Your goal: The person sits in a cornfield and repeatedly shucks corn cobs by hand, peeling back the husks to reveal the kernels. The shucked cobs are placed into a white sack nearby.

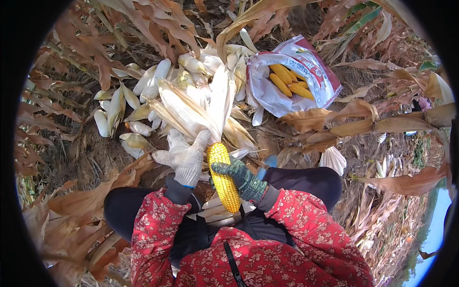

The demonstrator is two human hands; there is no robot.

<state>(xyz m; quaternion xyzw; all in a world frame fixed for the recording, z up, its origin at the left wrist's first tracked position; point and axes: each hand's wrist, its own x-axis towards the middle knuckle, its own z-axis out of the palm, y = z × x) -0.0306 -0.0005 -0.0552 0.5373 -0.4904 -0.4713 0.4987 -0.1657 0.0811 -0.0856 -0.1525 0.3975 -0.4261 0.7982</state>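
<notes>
A bare yellow ear of corn (227,195) slants across the middle, its pale peeled husk (191,111) fanned out from the upper end. My right hand (243,181), in a dark green knit glove, is closed round the ear's middle from the right. On the other side is my left hand (184,157) in a whitish knit glove, its fingers spread and holding nothing. Its thumb lies close beside the base of the husk; whether they touch I cannot tell. Loose husk pieces (217,213) lie between my legs below the ear.
Beyond my hands is a pile of ears in pale husks (160,79). An open printed sack (260,81) at the upper right contains several husked ears (283,79). Dry stalks and leaves surround me; a thick stalk (399,123) crosses at the right.
</notes>
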